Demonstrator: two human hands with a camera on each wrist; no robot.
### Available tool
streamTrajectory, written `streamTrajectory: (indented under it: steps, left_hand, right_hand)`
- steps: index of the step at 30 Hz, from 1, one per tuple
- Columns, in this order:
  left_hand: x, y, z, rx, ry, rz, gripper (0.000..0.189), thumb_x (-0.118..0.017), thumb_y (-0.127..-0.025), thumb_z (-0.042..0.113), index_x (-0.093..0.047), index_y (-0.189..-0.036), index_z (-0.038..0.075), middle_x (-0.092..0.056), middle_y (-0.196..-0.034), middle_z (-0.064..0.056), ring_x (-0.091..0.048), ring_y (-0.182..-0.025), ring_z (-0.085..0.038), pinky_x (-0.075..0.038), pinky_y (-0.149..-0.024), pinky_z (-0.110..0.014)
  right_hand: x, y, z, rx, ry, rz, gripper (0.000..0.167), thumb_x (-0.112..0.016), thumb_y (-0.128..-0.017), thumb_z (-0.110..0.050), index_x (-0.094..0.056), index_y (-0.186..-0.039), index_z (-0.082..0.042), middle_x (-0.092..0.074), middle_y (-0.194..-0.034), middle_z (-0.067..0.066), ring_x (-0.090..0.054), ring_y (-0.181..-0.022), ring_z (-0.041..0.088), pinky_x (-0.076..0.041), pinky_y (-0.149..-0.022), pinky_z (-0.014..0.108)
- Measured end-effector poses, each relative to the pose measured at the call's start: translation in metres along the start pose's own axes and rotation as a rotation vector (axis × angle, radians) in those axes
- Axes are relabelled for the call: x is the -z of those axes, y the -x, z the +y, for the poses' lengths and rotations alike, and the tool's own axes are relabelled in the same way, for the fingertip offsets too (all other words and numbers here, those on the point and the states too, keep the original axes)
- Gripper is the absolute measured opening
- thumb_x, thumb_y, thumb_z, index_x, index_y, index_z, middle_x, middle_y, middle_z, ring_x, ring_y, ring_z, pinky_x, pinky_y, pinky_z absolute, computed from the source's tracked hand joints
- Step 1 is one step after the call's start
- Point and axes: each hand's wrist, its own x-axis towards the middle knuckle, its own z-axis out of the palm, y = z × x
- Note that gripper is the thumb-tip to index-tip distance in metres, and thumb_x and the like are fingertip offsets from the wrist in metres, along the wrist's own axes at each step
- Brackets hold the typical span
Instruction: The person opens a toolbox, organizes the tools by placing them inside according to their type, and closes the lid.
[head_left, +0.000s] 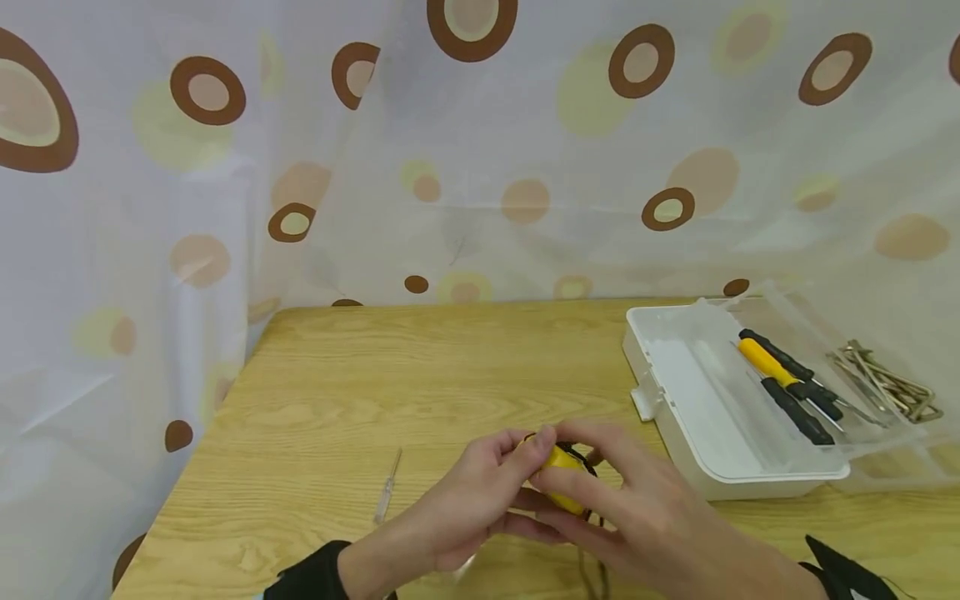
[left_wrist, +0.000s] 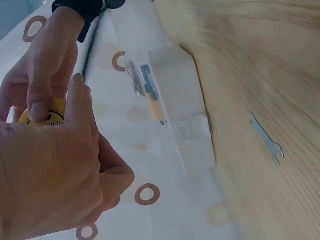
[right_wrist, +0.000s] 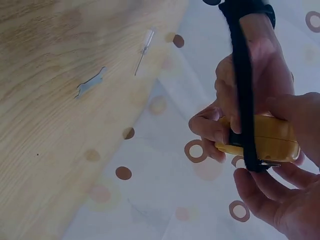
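A yellow tape measure (head_left: pixel 564 467) with a black strap is held between both hands over the near part of the table. My left hand (head_left: pixel 480 492) grips it from the left, its thumb on the top edge. From the right, my right hand (head_left: pixel 637 500) holds the case with thumb and fingers, partly covering it. In the right wrist view, the black strap (right_wrist: pixel 245 100) runs across the yellow case, and a small metal piece (right_wrist: pixel 270 164) shows at its lower edge. Dark lettering on the case is partly hidden by a thumb in the left wrist view.
A clear-handled screwdriver (head_left: pixel 386 496) lies on the wooden table (head_left: pixel 337 400), left of the hands. A small open-end wrench (left_wrist: pixel 267 140) lies nearby. At right stands an open white toolbox (head_left: pixel 682 367); its clear lid holds several screwdrivers (head_left: pixel 795 417) and hex keys (head_left: pixel 892 383). A patterned curtain hangs behind.
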Motion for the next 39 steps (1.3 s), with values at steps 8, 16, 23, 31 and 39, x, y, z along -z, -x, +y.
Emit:
streamTrajectory:
  steps: [8, 16, 23, 31, 39]
  left_hand:
    - [0.004, 0.0, 0.003, -0.006, -0.05, 0.016, 0.064, -0.05, -0.102, 0.059, -0.062, -0.127, 0.001, -0.071, -0.109, -0.002, -0.074, -0.098, -0.019, -0.058, -0.098, -0.043]
    - [0.006, -0.003, -0.003, -0.006, -0.171, 0.067, 0.059, -0.043, -0.1, 0.064, -0.062, -0.11, 0.009, -0.067, -0.095, 0.005, -0.068, -0.096, -0.012, -0.055, -0.099, -0.04]
    - [0.005, -0.004, -0.008, 0.007, -0.188, 0.062, 0.074, -0.036, -0.097, 0.067, -0.064, -0.123, 0.003, -0.073, -0.105, 0.001, -0.07, -0.103, -0.014, -0.054, -0.098, -0.042]
    - [-0.001, -0.006, -0.011, 0.018, -0.155, 0.038, 0.075, -0.034, -0.098, 0.066, -0.063, -0.128, 0.003, -0.073, -0.123, -0.009, -0.07, -0.117, -0.023, -0.052, -0.103, -0.045]
    - [-0.004, -0.004, -0.01, 0.056, -0.12, 0.009, 0.075, -0.036, -0.099, 0.069, -0.056, -0.142, 0.011, -0.072, -0.127, -0.012, -0.07, -0.12, -0.026, -0.056, -0.099, -0.048]
  right_hand:
    - [0.008, 0.014, 0.002, -0.107, -0.139, -0.282, 0.069, -0.079, -0.09, -0.037, -0.051, -0.147, -0.011, -0.042, -0.156, 0.013, -0.067, -0.092, 0.008, -0.053, -0.08, 0.012]
    - [0.026, 0.033, 0.007, -0.315, -0.387, -0.661, 0.084, -0.07, -0.097, -0.02, -0.02, -0.165, -0.018, 0.003, -0.174, 0.008, -0.058, -0.123, 0.008, -0.053, -0.081, 0.017]
    - [0.026, 0.032, 0.005, -0.226, -0.315, -0.543, 0.065, -0.059, -0.104, -0.012, -0.029, -0.162, -0.015, -0.007, -0.175, 0.002, -0.043, -0.067, -0.012, -0.033, -0.061, -0.002]
    - [0.02, 0.024, 0.002, -0.212, -0.041, -0.244, 0.044, -0.05, -0.103, -0.047, -0.06, -0.133, -0.016, -0.053, -0.153, 0.005, -0.048, -0.059, -0.009, -0.044, -0.062, 0.003]
    - [0.019, 0.029, 0.009, -0.51, -0.054, -0.181, 0.06, -0.092, -0.076, -0.022, -0.054, -0.122, -0.014, -0.071, -0.109, -0.001, -0.061, -0.08, 0.0, -0.052, -0.066, 0.008]
